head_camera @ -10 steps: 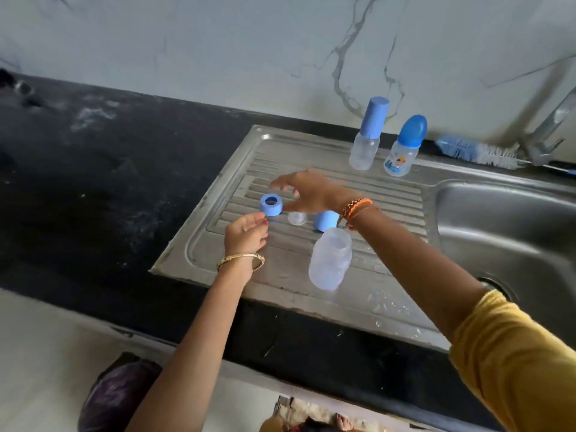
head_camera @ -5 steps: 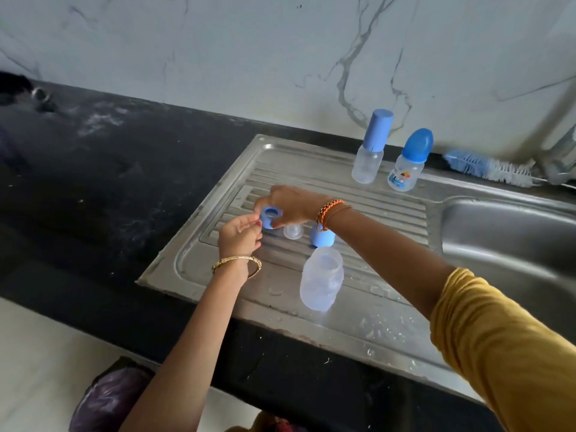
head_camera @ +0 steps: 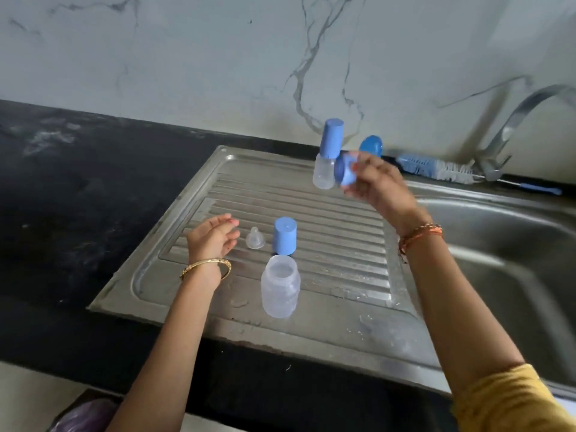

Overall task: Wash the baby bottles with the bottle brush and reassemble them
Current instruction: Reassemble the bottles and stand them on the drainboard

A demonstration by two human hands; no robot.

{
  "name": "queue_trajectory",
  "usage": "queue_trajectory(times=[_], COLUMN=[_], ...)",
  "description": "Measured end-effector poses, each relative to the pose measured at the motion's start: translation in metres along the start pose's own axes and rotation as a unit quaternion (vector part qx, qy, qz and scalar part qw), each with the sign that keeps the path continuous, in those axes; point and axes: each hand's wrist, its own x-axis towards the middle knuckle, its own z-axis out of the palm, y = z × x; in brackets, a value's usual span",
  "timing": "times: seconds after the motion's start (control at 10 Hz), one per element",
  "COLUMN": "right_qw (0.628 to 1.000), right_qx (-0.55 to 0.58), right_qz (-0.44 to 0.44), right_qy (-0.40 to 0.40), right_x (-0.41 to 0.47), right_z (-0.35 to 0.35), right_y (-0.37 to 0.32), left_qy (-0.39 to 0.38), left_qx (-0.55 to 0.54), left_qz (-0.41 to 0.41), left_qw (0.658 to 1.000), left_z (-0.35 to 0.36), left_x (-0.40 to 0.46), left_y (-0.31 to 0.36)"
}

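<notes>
My right hand pinches the blue ring, raised before two capped bottles. My left hand hovers loosely spread beside the teat, blue cap and open bottle on the drainboard. Bottle brush lies behind.

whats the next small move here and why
Probably the left hand picks up the clear teat beside it, to seat it in the blue ring the right hand holds up; the open bottle still lacks both.
</notes>
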Motion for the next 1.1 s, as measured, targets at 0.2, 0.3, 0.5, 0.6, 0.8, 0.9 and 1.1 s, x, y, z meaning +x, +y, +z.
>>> queue_trajectory(times=[0.2, 0.3, 0.5, 0.6, 0.8, 0.9, 1.1], right_qw=[0.981, 0.984, 0.947, 0.930, 0.966, 0.859, 0.698], right_qx=[-0.161, -0.119, -0.205, -0.249, -0.155, -0.438, -0.640], right_qz=[-0.050, -0.117, -0.176, -0.196, -0.098, -0.145, -0.212], right_qy=[0.097, -0.069, -0.173, -0.185, -0.184, -0.221, -0.241], right_x=[-0.014, -0.018, -0.017, -0.009, 0.012, 0.026, 0.032], right_z=[0.024, 0.050, 0.084, 0.091, 0.100, 0.111, 0.141], right_y=[0.022, -0.005, -0.006, -0.002, -0.008, 0.005, 0.024], left_qy=[-0.099, -0.193, -0.239, -0.232, -0.116, -0.070, -0.041], left_qx=[0.021, 0.020, -0.057, -0.067, -0.141, -0.164, -0.135], left_qz=[-0.041, -0.078, -0.103, -0.095, -0.051, -0.039, -0.074], left_qw=[0.994, 0.978, 0.964, 0.966, 0.982, 0.983, 0.987], left_z=[0.010, 0.018, 0.019, 0.013, 0.004, -0.002, -0.002], left_x=[-0.008, -0.011, -0.019, -0.014, 0.008, 0.018, 0.023], left_y=[0.005, 0.013, 0.019, 0.019, 0.026, 0.029, 0.021])
